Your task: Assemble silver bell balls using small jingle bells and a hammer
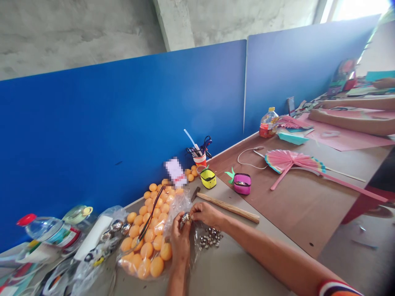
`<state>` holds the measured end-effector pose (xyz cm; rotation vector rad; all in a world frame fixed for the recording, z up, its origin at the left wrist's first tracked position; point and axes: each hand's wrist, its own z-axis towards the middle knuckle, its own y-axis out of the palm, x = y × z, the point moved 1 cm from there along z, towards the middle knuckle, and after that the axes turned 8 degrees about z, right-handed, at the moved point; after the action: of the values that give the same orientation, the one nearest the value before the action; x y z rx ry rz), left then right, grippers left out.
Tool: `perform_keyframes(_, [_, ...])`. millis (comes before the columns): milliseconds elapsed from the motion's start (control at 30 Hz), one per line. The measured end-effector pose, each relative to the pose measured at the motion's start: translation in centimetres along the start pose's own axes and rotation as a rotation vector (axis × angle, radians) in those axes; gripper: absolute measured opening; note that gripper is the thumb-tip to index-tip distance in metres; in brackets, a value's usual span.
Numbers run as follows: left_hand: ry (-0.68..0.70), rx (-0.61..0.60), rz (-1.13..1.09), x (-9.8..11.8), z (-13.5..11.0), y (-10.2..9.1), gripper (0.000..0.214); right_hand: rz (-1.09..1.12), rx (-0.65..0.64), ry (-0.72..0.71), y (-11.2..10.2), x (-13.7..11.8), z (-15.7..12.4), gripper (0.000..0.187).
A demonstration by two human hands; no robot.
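My left hand grips a shiny silver ball between thumb and fingers. Against its side, the fingertips of my right hand are pinched together; whatever they hold is too small or hidden to name. Below my right hand lies a pile of small silver bells or beads on the table. To the left of my hands spreads a clear bag of orange balls, with a dark cord across it. A wooden-handled hammer rests just beyond my right wrist.
A yellow pouch and a magenta pouch stand behind the hammer. A cup of tools is by the blue partition. Bottles and clutter fill the left. A pink paper fan and another person's arms are right.
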<state>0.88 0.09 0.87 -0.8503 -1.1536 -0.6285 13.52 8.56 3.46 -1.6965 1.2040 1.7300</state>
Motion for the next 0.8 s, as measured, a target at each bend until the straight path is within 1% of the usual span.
perform_keyframes(100, [-0.051, -0.023, -0.015, 0.2, -0.1, 0.2, 0.043, -0.041, 0.067, -0.012, 0.3, 0.1, -0.1, 0.011])
perform_keyframes(167, [-0.06, -0.02, -0.01, 0.3, -0.1, 0.2, 0.044, -0.065, 0.089, -0.034, 0.4, 0.2, -0.2, 0.013])
perform_keyframes(367, [-0.044, -0.027, 0.018, -0.3, 0.0, -0.1, 0.047, -0.066, 0.07, -0.062, 0.4, 0.6, -0.1, 0.007])
perform_keyframes(567, [-0.026, -0.031, 0.017, -0.7, 0.1, -0.1, 0.049, 0.003, 0.058, -0.031, 0.3, 1.1, 0.4, 0.006])
perform_keyframes(633, [-0.023, -0.03, 0.035, -0.5, 0.0, -0.1, 0.048, 0.003, 0.085, -0.02, 0.3, 1.3, 0.4, 0.007])
perform_keyframes(733, [-0.011, -0.022, 0.067, -0.3, -0.2, -0.1, 0.044, -0.066, 0.157, -0.016, 0.4, 1.6, 0.4, 0.01])
perform_keyframes(800, [-0.016, -0.015, 0.055, -0.3, -0.2, 0.0, 0.044, -0.089, 0.168, -0.017, 0.5, 1.6, 0.5, 0.01])
